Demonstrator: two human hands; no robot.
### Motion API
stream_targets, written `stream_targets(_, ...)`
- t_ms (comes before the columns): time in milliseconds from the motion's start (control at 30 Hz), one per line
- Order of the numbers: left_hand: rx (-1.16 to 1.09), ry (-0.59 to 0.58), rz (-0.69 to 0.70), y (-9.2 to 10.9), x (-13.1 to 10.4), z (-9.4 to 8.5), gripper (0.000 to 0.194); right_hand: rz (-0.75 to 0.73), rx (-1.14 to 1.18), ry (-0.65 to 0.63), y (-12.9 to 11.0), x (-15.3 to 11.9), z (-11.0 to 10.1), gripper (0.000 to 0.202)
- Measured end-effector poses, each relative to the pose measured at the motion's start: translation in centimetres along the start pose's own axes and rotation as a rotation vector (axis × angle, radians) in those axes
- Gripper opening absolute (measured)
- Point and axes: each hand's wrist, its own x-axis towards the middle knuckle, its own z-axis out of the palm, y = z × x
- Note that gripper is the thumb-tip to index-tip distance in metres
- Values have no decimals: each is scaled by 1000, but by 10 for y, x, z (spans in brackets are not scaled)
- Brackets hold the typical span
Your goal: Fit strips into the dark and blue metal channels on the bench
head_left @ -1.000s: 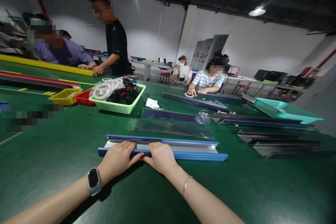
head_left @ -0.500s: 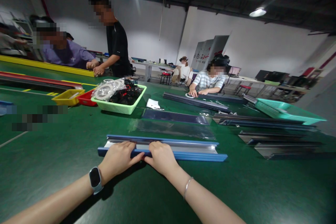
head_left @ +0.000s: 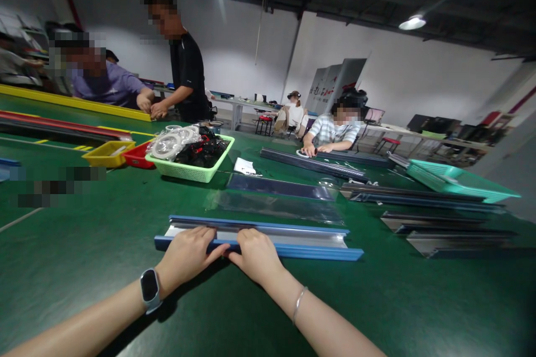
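A blue channel-shaped profile [head_left: 314, 251] with a pale inner face lies lengthwise across the green table [head_left: 251, 312]. My left hand [head_left: 188, 251], below a wrist band with a dark screen, grips its near edge left of the middle, fingers curled over into the channel. Close beside it, my right hand [head_left: 257, 254] holds the same near edge, its thumb almost touching the left one. Both thumbs rest on the front side. Behind the profile lie a clear plastic sheet [head_left: 276, 207] and a dark flat strip [head_left: 280, 186].
A green basket [head_left: 188, 170] holds white rings and black parts, beside red [head_left: 140, 157] and yellow [head_left: 106, 156] trays. Dark profiles [head_left: 444, 223] and a turquoise basket [head_left: 456, 178] are at the right. Several people work across the table; long yellow and red profiles lie at the left.
My hands keep their grip on the blue profile, which has barely shifted in view. At the back left, the hands of the person in purple have moved slightly.
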Motion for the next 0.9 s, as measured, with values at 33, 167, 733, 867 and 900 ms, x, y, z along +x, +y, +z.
stream_targets(33,0,2,-1,0,0,0,42,2,3,-3,0,0,0,29)
stream_targets(167,-6,-32,-12,2,2,-4,43,-9,7,-1,2,0,-3,28)
stream_targets(733,34,-77,-30,-8,6,-10,44,-38,53,-8,16,1,-10,44)
stream_targets(867,32,-39,-20,-8,5,-7,43,-12,28,19,13,3,-3,40)
stream_targets(900,31,-31,-20,-8,5,-7,43,-9,27,27,13,3,-2,38)
